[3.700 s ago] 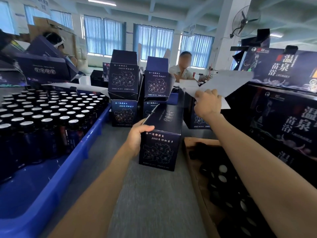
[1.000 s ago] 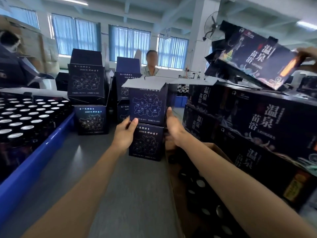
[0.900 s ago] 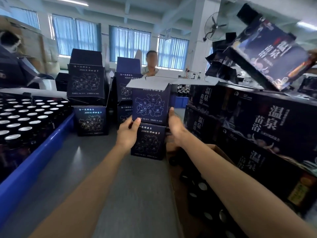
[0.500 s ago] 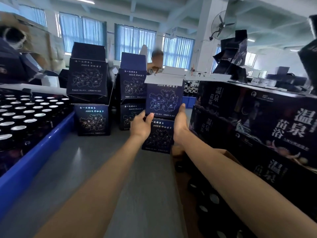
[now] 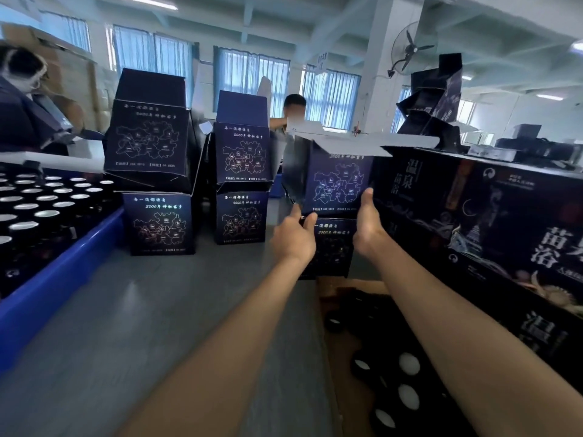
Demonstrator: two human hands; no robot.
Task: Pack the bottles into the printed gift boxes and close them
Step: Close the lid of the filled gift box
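we hold an open gift box (image 5: 339, 184) between both hands. our left hand (image 5: 295, 239) pinches its lower left corner, with the thumb on the front face and the fingers curled round the edge. our right hand (image 5: 367, 223) clasps its lower right edge, thumb upright along the front corner. its other fingers are hidden behind the side of the box. the box is dark blue with a pale map outline printed on the front. its white-lined top flaps are spread open and it sits a little tilted. what is inside it is hidden from us.

directly under the grip stands a lower gift box (image 5: 331, 250) with the same print. we cannot tell whether the two touch.

left of the grip, two stacks of gift boxes (image 5: 243, 152) stand on the grey table (image 5: 157, 326), each two high, the upper ones with a flap raised. further left of the grip, a blue crate (image 5: 63, 272) holds rows of dark bottles (image 5: 56, 212) with silver caps.

just right of the grip, close against our right hand, rises a wall of large printed cartons (image 5: 489, 234). on the near side of the grip, under our right forearm, a brown cardboard box (image 5: 353, 283) holds loose bottles (image 5: 408, 364) with pale caps. beyond the grip, a person (image 5: 295, 105) is at the far side of the table.
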